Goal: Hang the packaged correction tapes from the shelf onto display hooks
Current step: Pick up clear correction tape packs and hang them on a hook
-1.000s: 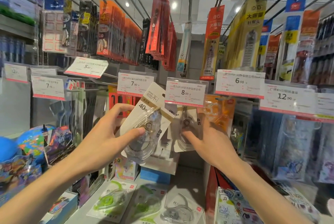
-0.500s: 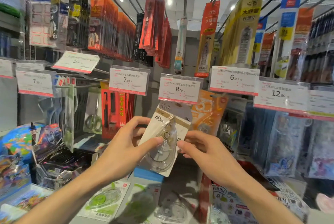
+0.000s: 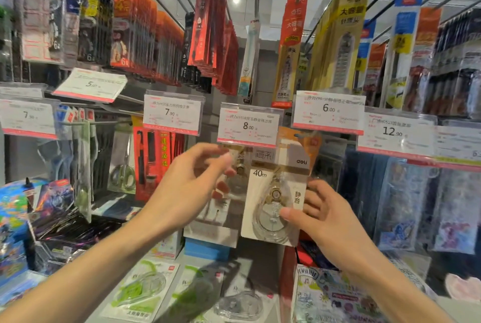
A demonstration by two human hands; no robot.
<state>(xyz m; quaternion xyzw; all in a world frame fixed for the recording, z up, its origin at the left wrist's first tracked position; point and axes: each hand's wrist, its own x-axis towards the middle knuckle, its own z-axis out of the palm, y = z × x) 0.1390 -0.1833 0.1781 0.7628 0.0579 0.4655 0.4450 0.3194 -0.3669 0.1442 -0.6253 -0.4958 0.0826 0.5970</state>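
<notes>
My right hand holds a white correction tape pack marked 40m, thumb on its clear blister and fingers behind it. The pack is upright just under the 8.00 price tag, its top edge at the hook. My left hand is up beside it, blurred, thumb and forefinger pinching the top of a hanging pack on the same hook. More packs lie flat on the shelf below: two green ones and a clear one.
Price tags run across the hook row at hand height. An orange pack hangs behind the held one. Scissors and red packs hang to the left, blue wrapped goods to the right. Printed boxes sit lower right.
The held pack passed from my left hand to my right hand and rose to the hook under the 8.00 tag. My left hand let go and moved up to the hanging packs.
</notes>
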